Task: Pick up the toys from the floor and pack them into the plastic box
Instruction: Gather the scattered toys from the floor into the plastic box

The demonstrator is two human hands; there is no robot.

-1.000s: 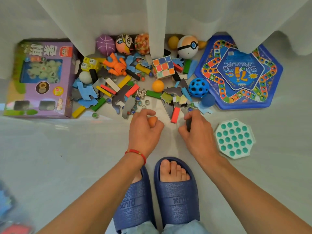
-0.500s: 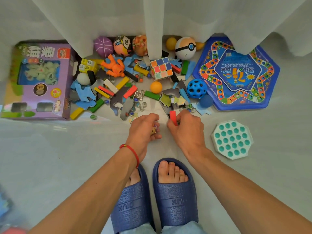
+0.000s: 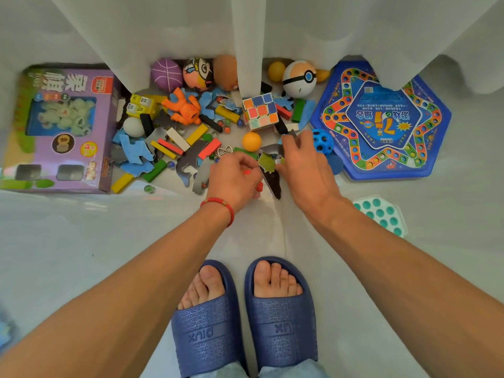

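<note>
Clutching red pieces, the left hand (image 3: 234, 178) looks overfull, so they may slip; the right hand (image 3: 302, 162) seems to be pinching a dark puzzle piece (image 3: 272, 178)

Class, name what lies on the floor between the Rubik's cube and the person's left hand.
In the head view, an orange ball lies between the Rubik's cube and the left hand.

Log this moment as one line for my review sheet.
phase: gathering | left hand: grips red pieces | right hand: fingers reach into puzzle pieces | plastic box: not seen
</note>
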